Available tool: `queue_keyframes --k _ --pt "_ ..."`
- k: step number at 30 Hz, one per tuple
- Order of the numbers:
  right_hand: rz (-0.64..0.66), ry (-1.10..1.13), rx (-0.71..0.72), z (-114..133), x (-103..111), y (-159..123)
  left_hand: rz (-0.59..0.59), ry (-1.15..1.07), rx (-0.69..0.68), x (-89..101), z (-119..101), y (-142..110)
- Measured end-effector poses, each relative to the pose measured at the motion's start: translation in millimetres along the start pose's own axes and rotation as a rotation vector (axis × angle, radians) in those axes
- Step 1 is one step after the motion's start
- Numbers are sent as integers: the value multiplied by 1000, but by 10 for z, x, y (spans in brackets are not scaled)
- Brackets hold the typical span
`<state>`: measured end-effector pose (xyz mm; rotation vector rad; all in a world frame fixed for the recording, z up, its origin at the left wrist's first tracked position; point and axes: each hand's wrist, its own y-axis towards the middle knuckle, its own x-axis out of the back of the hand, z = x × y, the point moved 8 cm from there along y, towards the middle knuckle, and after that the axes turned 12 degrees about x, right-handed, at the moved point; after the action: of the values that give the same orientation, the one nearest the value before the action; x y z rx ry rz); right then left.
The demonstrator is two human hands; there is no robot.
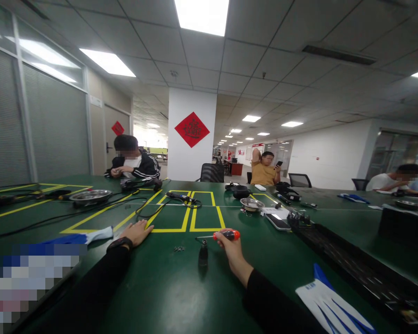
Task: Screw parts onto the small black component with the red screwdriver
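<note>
My right hand [235, 253] grips a screwdriver [234, 235] with a red and black handle, its thin metal shaft pointing left. Just below the shaft stands a small black part [203, 256] with a metallic top; whether the shaft touches it I cannot tell. A little pile of screws [179, 249] lies to the left of that part. My left hand [136, 233] rests palm down on the green table [160, 287], fingers stretched out, beside the yellow tape lines, holding nothing.
A white and blue glove [334, 301] and a long black tray [355, 264] lie at right. Behind are a phone [277, 221] and metal bowls [252, 204] [91, 196]. Cables [101, 214] cross the left side. Several people sit around the table.
</note>
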<state>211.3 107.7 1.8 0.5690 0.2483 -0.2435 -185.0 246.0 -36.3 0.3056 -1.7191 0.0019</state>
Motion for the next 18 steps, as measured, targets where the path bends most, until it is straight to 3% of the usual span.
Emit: queue_keyframes --k 4,12,18 --pt "-30 -15 -32 6 20 -29 -39 16 12 63 33 -79" --pt "40 30 -72 -39 -21 -41 -95 33 14 174 76 -139" --pt "53 166 -109 -59 -90 -69 -136 54 26 227 120 -162"
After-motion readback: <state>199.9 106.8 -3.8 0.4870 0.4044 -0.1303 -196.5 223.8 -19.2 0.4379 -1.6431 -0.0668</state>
